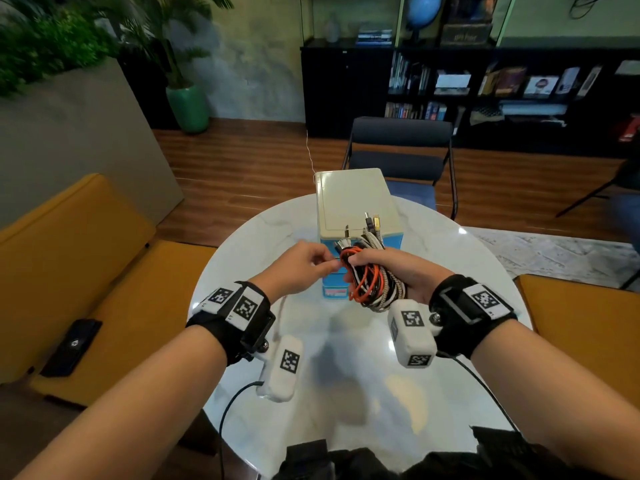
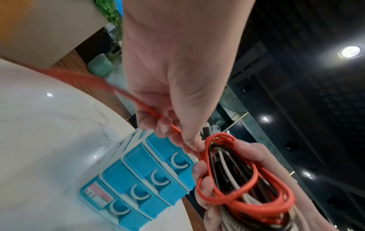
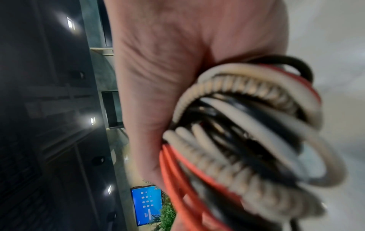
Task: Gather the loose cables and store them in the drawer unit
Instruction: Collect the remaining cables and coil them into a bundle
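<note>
While cable bundle (image 1: 372,278) is gripped in right hand (image 1: 398,271) before drawer unit (image 1: 356,216), orange tail (image 2: 138,103) is pinched by left hand (image 1: 298,268). Judged light, limp, springy; best clasped mid-coil.

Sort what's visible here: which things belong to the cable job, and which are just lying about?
Job: cable bundle gripped in right hand; orange cable pinched by left hand; drawer unit on table.
Lying about: black pouch, chair, plant pot.
</note>
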